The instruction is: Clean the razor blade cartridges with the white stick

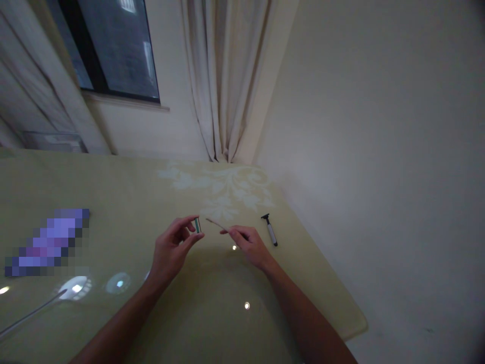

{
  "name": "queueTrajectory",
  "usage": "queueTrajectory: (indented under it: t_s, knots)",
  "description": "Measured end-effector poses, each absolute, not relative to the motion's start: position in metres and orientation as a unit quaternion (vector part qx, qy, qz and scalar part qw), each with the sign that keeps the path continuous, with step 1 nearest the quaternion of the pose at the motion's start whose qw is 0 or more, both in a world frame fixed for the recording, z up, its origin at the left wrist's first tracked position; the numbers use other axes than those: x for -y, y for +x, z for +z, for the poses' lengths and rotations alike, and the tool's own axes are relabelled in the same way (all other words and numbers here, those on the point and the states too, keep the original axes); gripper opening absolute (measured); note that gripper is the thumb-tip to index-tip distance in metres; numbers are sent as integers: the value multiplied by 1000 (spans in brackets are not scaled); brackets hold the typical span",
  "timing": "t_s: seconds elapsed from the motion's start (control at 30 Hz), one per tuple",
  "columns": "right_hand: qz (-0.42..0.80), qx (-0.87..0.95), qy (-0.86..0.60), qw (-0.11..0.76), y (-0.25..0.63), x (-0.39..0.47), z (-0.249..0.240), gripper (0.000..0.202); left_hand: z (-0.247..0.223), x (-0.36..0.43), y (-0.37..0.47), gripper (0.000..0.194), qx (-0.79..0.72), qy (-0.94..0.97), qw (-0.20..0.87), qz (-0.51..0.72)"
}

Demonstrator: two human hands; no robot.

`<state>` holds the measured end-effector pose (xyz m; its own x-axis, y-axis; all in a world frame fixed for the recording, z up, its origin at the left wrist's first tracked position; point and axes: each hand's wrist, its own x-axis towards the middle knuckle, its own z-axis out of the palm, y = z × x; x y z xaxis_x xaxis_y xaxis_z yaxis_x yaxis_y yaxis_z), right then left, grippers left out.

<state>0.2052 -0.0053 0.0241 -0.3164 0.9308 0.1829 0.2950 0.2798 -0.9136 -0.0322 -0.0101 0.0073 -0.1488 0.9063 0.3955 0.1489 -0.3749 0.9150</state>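
While the left hand (170, 248) pinches a small green piece (197, 225) at its ends between thumb and finger, the right hand (250, 245) grips a thin stick (216, 224) by its near end, the far tip just beside the piece and apart from it. Both are held up above the table (310, 288), and a razor (270, 232) lies to the right of the right hand. The step in hand looks like fine work with the stick's tip, so a light, even pinch seems best on the left: squeezing harder could make the piece spring out. If it is a blade cartridge, as its shape suggests, skin should stay clear of any edge. Small, slow movements suit the right hand, perhaps resting against the table for steadiness.
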Motion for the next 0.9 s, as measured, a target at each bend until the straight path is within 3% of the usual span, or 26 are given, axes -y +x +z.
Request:
queueTrajectory:
  t_s: [0.9]
  knots:
    - [456, 714, -396, 354, 201, 11, 28, 54, 14, 15, -31, 36, -445, 566, 288, 631]
